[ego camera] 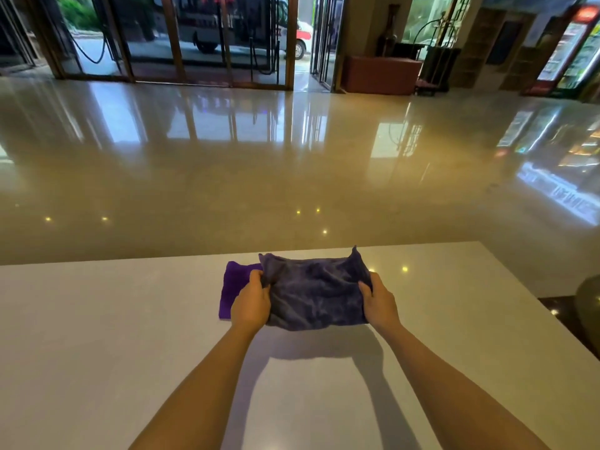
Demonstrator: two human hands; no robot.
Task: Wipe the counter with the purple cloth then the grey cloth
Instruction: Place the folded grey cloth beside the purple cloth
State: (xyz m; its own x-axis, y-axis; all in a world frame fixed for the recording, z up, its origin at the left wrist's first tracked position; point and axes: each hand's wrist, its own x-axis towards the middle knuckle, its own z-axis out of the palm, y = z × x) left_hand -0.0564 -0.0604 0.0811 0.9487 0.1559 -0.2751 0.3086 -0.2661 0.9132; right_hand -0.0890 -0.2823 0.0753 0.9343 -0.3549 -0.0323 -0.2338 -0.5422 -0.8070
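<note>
Grey cloth (pixel 316 295) held over the far middle of the counter (pixel 113 336), stretched between both hands, its near hem sagging close to the surface, whether touching it not clear, and a shadow cast beneath on the near side. Left edge bunched inside the left hand (pixel 251 305), fingers (pixel 256 276) curled closed over the top of the fold, thumb side toward the cloth's middle. Right edge pinched in the right hand (pixel 380 303), fingers (pixel 375 280) closed around the fabric, one upper corner of the cloth poking up just beyond them. Rumpled and mottled across the middle, slack rather than taut. Purple cloth (pixel 232 287) flat on the counter just to the left, partly hidden behind the grey one and the left hand, not gripped by either hand. Both forearms bare, reaching in from the near edge. Counter pale and glossy, with small light spots reflected near the right hand. Beyond the far edge, a polished floor (pixel 227 173) mirroring glass doors (pixel 201 37); a lit drinks fridge (pixel 571 50) at far right.
</note>
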